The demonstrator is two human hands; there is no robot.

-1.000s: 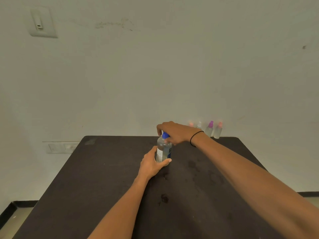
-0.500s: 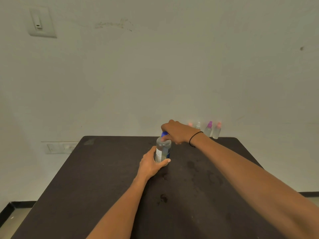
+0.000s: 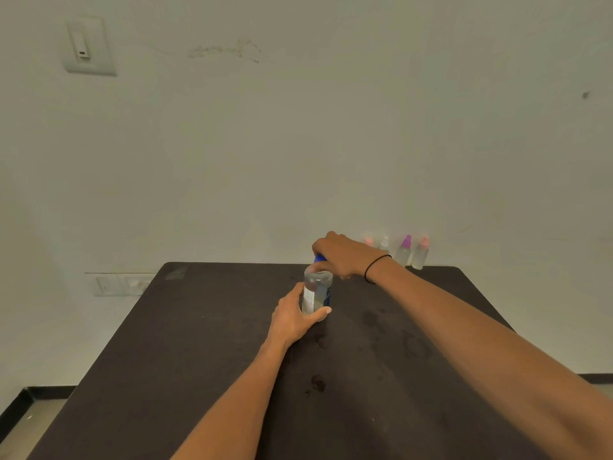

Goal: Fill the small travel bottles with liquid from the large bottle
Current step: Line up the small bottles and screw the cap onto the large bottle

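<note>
A large clear bottle with a blue cap stands upright on the dark table, near its far middle. My left hand wraps around the bottle's lower body. My right hand, with a black band at the wrist, is closed over the blue cap from above and hides most of it. Several small travel bottles stand in a row at the table's far edge against the wall: one with a purple top, one with a pink top, and two more partly hidden behind my right hand.
The wall rises directly behind the table's far edge. Dark wet-looking stains mark the tabletop in front of the bottle. A switch plate is on the wall at upper left and sockets sit low at the left.
My right hand has shifted slightly right on the cap, its fingers turning around it. The bottle and my left hand have stayed in place.
</note>
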